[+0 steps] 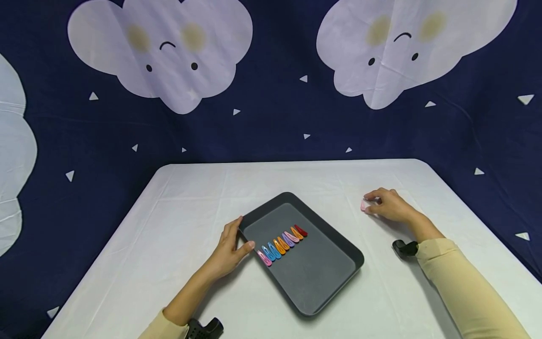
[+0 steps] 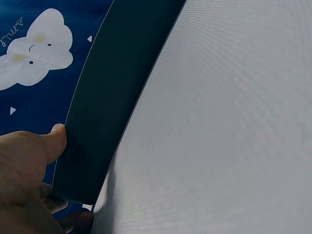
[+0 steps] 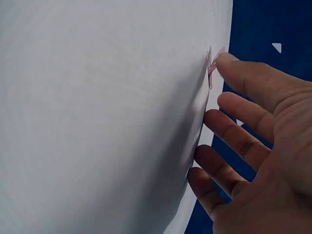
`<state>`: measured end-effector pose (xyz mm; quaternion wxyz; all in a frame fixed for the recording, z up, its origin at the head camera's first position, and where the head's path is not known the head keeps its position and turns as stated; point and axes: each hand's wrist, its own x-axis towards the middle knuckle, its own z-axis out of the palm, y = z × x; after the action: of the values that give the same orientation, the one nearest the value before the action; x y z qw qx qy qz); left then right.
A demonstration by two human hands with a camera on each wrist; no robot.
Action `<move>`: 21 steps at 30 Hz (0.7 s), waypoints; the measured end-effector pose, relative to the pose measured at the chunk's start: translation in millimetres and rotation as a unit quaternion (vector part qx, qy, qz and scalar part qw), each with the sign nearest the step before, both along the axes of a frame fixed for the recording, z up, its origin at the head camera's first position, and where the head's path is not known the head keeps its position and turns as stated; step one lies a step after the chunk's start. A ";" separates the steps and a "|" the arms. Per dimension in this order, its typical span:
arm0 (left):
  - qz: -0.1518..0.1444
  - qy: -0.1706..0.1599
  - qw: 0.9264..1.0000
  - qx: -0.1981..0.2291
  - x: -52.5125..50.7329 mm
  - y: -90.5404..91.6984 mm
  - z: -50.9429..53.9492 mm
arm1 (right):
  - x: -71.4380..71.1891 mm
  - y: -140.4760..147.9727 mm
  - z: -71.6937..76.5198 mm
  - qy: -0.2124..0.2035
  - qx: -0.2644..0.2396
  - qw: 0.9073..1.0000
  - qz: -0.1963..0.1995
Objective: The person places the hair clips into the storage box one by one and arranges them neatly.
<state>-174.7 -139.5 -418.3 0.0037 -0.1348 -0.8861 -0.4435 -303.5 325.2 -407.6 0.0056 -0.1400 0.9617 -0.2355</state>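
Observation:
In the head view, a dark grey tray [image 1: 313,282] lies at an angle on the table. My left hand [image 1: 228,252] holds its left corner, thumb by one side and fingers by the other; the left wrist view shows the thumb against the tray wall [image 2: 97,122]. A slanting row of several snap hair clips [image 1: 280,245] lies inside: pink, blue, orange, purple and red. Right of the tray, my right hand [image 1: 389,205] is at a small pink hair clip [image 1: 362,205] on the tabletop. In the right wrist view, its thumb touches the pink clip [image 3: 211,70], the other fingers spread apart from it.
A white cloth [image 1: 190,202] covers the table, whose rounded far edge meets a dark blue curtain [image 1: 271,132] with clouds and small triangles. Black wrist devices sit on the left wrist [image 1: 205,328] and right wrist [image 1: 405,248].

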 end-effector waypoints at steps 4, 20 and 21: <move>-0.001 -0.002 1.000 -0.001 -0.1 0.3 0.1 | 0.6 -1.0 0.6 -0.008 -0.003 1.000 0.000; -0.001 -0.004 1.000 0.009 -1.1 1.0 -1.8 | -2.8 -7.2 -0.2 0.002 0.010 1.000 -0.005; 0.000 -0.004 1.000 0.009 -1.3 0.9 -2.1 | -2.9 -7.5 -0.4 0.002 0.012 1.000 -0.006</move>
<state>-176.1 -138.7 -420.4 0.0013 -0.1332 -0.8820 -0.4521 -306.4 317.7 -407.9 0.0039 -0.1347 0.9652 -0.2240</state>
